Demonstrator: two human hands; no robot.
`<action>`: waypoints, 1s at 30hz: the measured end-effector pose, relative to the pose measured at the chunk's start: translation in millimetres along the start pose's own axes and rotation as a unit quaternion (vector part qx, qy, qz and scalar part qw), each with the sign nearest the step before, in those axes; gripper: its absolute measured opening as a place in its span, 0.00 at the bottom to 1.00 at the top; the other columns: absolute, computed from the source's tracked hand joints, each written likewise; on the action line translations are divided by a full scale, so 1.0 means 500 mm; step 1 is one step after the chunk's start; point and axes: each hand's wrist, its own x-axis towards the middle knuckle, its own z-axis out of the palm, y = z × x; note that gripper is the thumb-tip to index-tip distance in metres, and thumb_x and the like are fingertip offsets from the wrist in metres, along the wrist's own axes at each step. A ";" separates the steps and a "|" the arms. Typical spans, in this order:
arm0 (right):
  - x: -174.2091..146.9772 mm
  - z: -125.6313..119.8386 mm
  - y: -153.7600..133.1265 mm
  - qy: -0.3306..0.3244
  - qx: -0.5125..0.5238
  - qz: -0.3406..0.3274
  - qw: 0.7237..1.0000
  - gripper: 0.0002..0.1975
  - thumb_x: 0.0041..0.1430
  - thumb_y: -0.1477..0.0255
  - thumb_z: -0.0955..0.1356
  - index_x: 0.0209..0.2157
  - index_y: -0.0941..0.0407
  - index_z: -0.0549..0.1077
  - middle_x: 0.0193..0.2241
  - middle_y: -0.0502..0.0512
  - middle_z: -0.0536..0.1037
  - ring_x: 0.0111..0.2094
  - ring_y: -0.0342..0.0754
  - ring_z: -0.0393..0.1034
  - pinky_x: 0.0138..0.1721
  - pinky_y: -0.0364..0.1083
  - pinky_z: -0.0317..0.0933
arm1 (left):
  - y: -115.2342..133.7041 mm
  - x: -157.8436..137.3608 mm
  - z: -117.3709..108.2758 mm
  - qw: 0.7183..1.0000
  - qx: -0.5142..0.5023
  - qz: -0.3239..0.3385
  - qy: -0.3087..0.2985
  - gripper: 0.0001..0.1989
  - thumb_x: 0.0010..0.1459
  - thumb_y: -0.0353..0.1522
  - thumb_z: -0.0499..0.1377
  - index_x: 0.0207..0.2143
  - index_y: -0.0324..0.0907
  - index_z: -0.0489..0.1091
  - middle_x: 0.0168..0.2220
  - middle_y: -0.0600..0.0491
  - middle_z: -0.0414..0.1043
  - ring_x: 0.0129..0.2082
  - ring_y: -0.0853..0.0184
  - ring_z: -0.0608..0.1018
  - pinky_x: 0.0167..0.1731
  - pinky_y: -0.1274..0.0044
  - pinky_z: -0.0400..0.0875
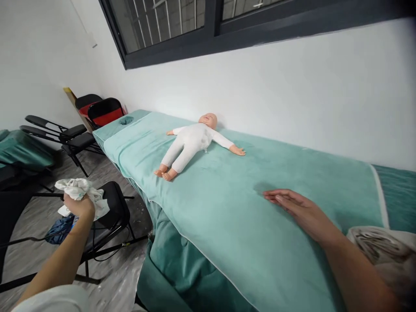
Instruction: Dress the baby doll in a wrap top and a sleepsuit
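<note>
My left hand (80,205) is closed on a crumpled white diaper (76,187), held out over the black folding chair at the left. My right hand (297,209) hovers just above the green bed cover (224,203), fingers stretched out and holding nothing. A baby doll (191,141) in a white bodysuit lies on its back on the cover, beyond both hands. Its arms are spread, and its feet point toward the near left edge. Beside my right forearm sits a folded pale cloth bundle (378,242), partly cut off by the frame.
The black folding chair (113,203) stands beside the bed, with a dark blue bag (60,229) near it. Further back are more folding chairs (105,112) and another green-covered bed (24,149). A white wall (308,95) with a dark-framed window runs along the bed's far side.
</note>
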 end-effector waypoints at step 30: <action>0.014 0.033 0.040 0.132 -0.149 -0.093 0.976 0.17 0.60 0.54 0.66 0.38 0.52 0.77 0.42 0.57 0.81 0.44 0.54 0.75 0.51 0.55 0.65 | 0.111 -0.238 0.204 0.958 0.049 0.271 -0.074 0.25 0.59 0.30 0.54 0.59 0.53 0.61 0.68 0.55 0.55 0.67 0.53 0.62 0.64 0.55 0.61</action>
